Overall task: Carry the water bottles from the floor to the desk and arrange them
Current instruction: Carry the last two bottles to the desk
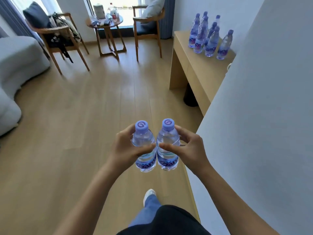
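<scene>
Two water bottles carried upright at 6 o'clock, shoulders touching; left hand wrapped round the left bottle at its upper body, right hand wrapped round the right bottle likewise, thumbs laid across the near faces and almost meeting; both hands clamped, brought close together, well above the floor. At 1 o'clock, the desk against the wall, well apart from the hands, bearing a cluster of standing bottles toward its far end, nearer part bare. Judged full by the clear liquid, so likely moderately heavy for one hand; thin plastic walls probably yielding under a squeeze; smooth film label perhaps slippery; best held at the waist below the shoulder, as now, or lower for steadier setting down; narrow bases likely to tip if knocked against neighbours. Hard to count the desk cluster exactly, some bottles overlapping; desk's near end cut off by the wall corner; any bottles left on the floor not in view; fingers behind each bottle hidden; dark object under the desk not identifiable; clutter on the round table at 11 o'clock too blurred to name.
</scene>
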Tool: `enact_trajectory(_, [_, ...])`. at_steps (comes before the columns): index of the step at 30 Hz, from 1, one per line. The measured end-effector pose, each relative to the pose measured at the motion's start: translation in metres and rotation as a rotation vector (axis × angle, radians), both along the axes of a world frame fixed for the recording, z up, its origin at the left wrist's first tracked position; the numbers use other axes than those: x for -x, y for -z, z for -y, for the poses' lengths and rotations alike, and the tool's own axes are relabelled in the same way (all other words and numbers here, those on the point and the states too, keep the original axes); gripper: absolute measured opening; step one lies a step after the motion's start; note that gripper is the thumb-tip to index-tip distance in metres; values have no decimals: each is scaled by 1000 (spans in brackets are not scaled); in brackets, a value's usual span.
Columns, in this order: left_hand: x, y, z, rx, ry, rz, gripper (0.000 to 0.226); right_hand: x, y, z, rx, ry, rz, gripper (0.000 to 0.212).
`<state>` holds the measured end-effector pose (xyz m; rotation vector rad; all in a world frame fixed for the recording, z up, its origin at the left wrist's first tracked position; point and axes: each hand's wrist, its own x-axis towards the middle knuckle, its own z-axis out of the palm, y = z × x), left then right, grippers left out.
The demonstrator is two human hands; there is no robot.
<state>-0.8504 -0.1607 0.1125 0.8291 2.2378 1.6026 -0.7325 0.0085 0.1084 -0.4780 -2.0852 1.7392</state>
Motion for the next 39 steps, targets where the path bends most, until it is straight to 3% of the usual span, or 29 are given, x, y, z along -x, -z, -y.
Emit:
enact_trajectory(11, [188, -15, -94, -21, 149, 0, 38, 170, -4, -77, 12, 150, 31, 50])
enact_trajectory(23, [392, -25, -257, 29, 198, -42, 38, 370, -7, -230, 39, 228, 32, 58])
enact_trajectory(33, [501, -27, -372, 29, 331, -59, 40, 454, -8, -323, 38, 306, 43, 54])
enact_trajectory(39, [555, -17, -447, 60, 499, -96, 42, 493, -1, -373, -14, 498, 51, 53])
